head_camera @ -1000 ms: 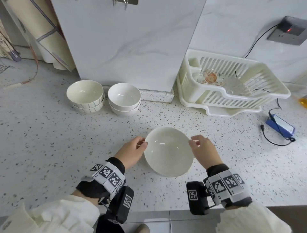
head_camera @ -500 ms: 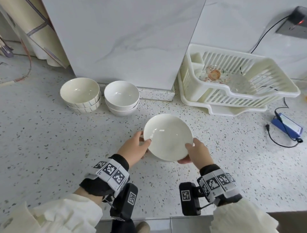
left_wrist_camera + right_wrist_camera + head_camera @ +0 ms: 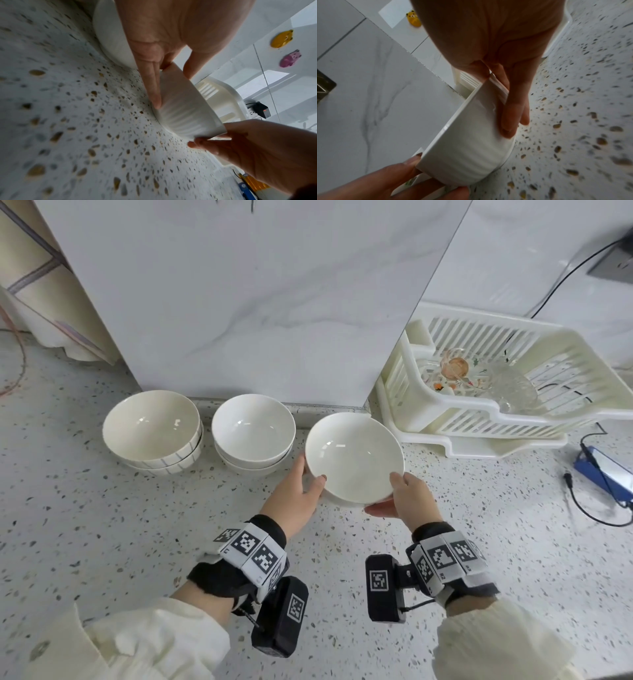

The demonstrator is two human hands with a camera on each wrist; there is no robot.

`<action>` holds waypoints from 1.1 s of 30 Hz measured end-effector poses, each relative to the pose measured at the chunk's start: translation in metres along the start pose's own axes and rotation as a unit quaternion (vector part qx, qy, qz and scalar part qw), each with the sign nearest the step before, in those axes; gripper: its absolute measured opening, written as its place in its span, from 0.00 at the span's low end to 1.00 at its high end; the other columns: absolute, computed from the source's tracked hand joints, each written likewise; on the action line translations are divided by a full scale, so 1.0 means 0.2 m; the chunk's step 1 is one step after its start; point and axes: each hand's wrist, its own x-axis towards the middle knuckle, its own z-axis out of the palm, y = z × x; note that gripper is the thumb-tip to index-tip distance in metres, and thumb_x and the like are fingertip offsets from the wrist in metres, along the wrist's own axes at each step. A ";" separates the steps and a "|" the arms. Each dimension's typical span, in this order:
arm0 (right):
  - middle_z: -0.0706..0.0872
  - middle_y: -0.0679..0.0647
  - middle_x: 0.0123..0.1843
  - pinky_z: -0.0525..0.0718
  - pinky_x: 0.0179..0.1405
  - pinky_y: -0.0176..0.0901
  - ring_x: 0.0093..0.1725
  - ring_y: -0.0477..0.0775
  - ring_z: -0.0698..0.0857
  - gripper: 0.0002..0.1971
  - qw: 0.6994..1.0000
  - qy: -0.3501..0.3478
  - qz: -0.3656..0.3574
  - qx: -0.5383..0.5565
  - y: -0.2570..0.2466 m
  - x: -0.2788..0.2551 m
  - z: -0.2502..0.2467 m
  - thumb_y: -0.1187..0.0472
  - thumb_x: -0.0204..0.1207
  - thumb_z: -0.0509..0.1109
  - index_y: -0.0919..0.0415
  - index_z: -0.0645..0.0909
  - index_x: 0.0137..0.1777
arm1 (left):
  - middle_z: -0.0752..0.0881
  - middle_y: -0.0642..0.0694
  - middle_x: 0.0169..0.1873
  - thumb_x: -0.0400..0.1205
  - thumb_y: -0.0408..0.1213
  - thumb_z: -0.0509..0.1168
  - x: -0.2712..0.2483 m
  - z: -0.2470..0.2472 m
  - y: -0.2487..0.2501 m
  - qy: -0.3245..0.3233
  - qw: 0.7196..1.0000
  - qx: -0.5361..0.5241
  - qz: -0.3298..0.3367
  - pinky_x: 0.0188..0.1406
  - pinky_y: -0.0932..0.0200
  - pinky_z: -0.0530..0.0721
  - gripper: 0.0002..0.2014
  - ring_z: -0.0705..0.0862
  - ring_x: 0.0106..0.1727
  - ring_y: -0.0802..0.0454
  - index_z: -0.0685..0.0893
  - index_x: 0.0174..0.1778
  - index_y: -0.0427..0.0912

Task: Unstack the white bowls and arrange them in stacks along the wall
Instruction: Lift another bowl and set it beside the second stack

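Note:
A single white bowl (image 3: 354, 457) sits between my two hands, close to the wall and just right of the plain white stack (image 3: 253, 433). My left hand (image 3: 310, 474) grips its left rim, thumb on the edge and fingers (image 3: 154, 88) down the ribbed outer wall (image 3: 185, 108). My right hand (image 3: 399, 491) grips the near right rim, with fingers (image 3: 510, 115) under the side of the bowl (image 3: 467, 148). The bowl tilts slightly, and its base is at or just above the counter; I cannot tell which. A striped two-bowl stack (image 3: 152, 431) stands furthest left.
A cream dish rack (image 3: 479, 412) holding glassware stands right of the bowl, close to it. A blue device (image 3: 606, 470) with a black cable lies at the far right. The marble panel (image 3: 257, 302) rises directly behind the stacks. Speckled counter (image 3: 102, 542) spreads in front.
Both hands have carried the bowl away from the counter's front and toward the wall, ending beside the plain stack. The right hand's grip slid from the far rim to the near rim.

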 end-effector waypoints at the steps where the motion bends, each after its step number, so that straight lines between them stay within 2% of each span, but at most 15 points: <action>1: 0.89 0.69 0.39 0.88 0.52 0.54 0.42 0.68 0.90 0.15 1.000 0.002 -0.004 0.000 -0.01 0.01 0.01 0.57 0.80 0.51 0.67 0.73 0.56 | 0.66 0.50 0.79 0.80 0.49 0.56 0.01 0.00 0.00 -0.002 1.000 -0.003 0.001 0.68 0.37 0.78 0.30 0.77 0.71 0.43 0.52 0.78 0.60; 2: 0.89 0.69 0.39 0.87 0.54 0.59 0.44 0.71 0.89 0.14 1.000 0.002 -0.007 0.001 -0.01 0.02 0.01 0.57 0.80 0.51 0.66 0.72 0.55 | 0.66 0.49 0.79 0.80 0.49 0.56 0.03 -0.01 -0.01 -0.003 1.000 -0.005 0.001 0.69 0.37 0.78 0.30 0.77 0.71 0.43 0.53 0.78 0.61; 3: 0.88 0.67 0.37 0.87 0.54 0.60 0.43 0.71 0.89 0.13 1.000 0.000 -0.007 0.000 -0.01 0.03 0.02 0.57 0.80 0.51 0.64 0.72 0.54 | 0.66 0.49 0.79 0.80 0.50 0.57 0.04 -0.01 -0.01 -0.004 1.000 -0.007 0.000 0.69 0.38 0.78 0.30 0.77 0.71 0.43 0.53 0.78 0.61; 6: 0.87 0.65 0.34 0.88 0.51 0.57 0.40 0.70 0.90 0.12 1.000 -0.003 -0.003 -0.001 -0.03 0.03 0.02 0.58 0.81 0.51 0.63 0.71 0.55 | 0.66 0.50 0.79 0.80 0.50 0.57 0.06 -0.02 -0.02 -0.005 1.000 -0.015 0.000 0.68 0.37 0.78 0.30 0.77 0.71 0.43 0.54 0.78 0.60; 12: 0.88 0.73 0.45 0.87 0.54 0.58 0.43 0.71 0.90 0.13 1.000 -0.001 0.003 0.006 -0.04 0.06 0.02 0.57 0.81 0.51 0.65 0.71 0.56 | 0.67 0.51 0.77 0.80 0.50 0.56 0.07 -0.01 0.00 -0.003 1.000 -0.008 0.008 0.67 0.38 0.79 0.31 0.78 0.69 0.44 0.50 0.78 0.61; 14: 0.88 0.71 0.43 0.87 0.53 0.58 0.43 0.70 0.89 0.14 1.000 -0.001 0.001 0.003 -0.05 0.07 0.01 0.57 0.81 0.51 0.66 0.72 0.56 | 0.67 0.50 0.77 0.80 0.50 0.56 0.08 -0.01 0.00 -0.002 1.000 -0.007 0.007 0.67 0.37 0.79 0.32 0.78 0.69 0.43 0.51 0.78 0.61; 17: 0.87 0.68 0.37 0.88 0.50 0.56 0.39 0.70 0.89 0.11 1.000 -0.005 -0.001 0.009 -0.05 0.08 0.01 0.58 0.81 0.50 0.63 0.71 0.54 | 0.67 0.49 0.78 0.79 0.50 0.56 0.09 -0.01 0.00 0.001 1.000 -0.007 0.010 0.67 0.37 0.79 0.31 0.78 0.69 0.43 0.52 0.78 0.60; 20: 0.88 0.71 0.42 0.89 0.48 0.56 0.38 0.68 0.89 0.11 1.000 -0.003 -0.002 0.009 -0.06 0.08 0.01 0.58 0.81 0.50 0.62 0.71 0.53 | 0.66 0.48 0.79 0.79 0.50 0.56 0.10 0.00 0.00 0.004 1.000 -0.005 0.013 0.67 0.37 0.79 0.32 0.78 0.70 0.42 0.52 0.78 0.60; 22: 0.88 0.72 0.45 0.89 0.43 0.53 0.36 0.66 0.89 0.12 1.000 -0.003 -0.001 0.014 -0.05 0.08 0.01 0.58 0.81 0.50 0.63 0.71 0.54 | 0.66 0.48 0.78 0.80 0.49 0.56 0.10 0.00 -0.01 0.006 1.000 -0.005 0.011 0.67 0.37 0.79 0.31 0.78 0.70 0.42 0.52 0.79 0.59; 27: 0.87 0.72 0.50 0.89 0.44 0.53 0.40 0.67 0.89 0.13 1.000 -0.004 -0.001 0.006 -0.05 0.09 0.01 0.58 0.81 0.50 0.65 0.72 0.55 | 0.66 0.47 0.79 0.80 0.49 0.56 0.11 0.00 -0.01 0.007 1.000 -0.007 0.006 0.68 0.37 0.78 0.31 0.77 0.70 0.42 0.52 0.79 0.59; 29: 0.87 0.72 0.49 0.90 0.42 0.52 0.36 0.65 0.89 0.14 1.000 -0.007 -0.001 0.016 -0.05 0.09 0.01 0.58 0.81 0.50 0.64 0.72 0.57 | 0.66 0.47 0.79 0.80 0.49 0.56 0.11 0.00 -0.01 0.005 1.000 -0.011 0.010 0.68 0.37 0.78 0.31 0.77 0.70 0.42 0.52 0.79 0.59; 31: 0.88 0.71 0.47 0.89 0.47 0.56 0.36 0.66 0.89 0.17 1.000 -0.007 0.000 0.013 -0.04 0.10 0.01 0.58 0.81 0.50 0.67 0.73 0.61 | 0.66 0.47 0.79 0.80 0.49 0.56 0.11 -0.01 -0.01 0.002 1.000 -0.014 0.010 0.68 0.37 0.78 0.31 0.77 0.71 0.42 0.52 0.78 0.59; 33: 0.88 0.70 0.44 0.90 0.44 0.54 0.36 0.67 0.89 0.19 1.000 -0.012 0.003 0.021 -0.04 0.10 0.01 0.57 0.81 0.51 0.68 0.72 0.64 | 0.65 0.47 0.79 0.80 0.49 0.56 0.11 -0.01 0.00 0.002 1.000 -0.011 0.010 0.69 0.37 0.77 0.31 0.76 0.71 0.42 0.52 0.79 0.59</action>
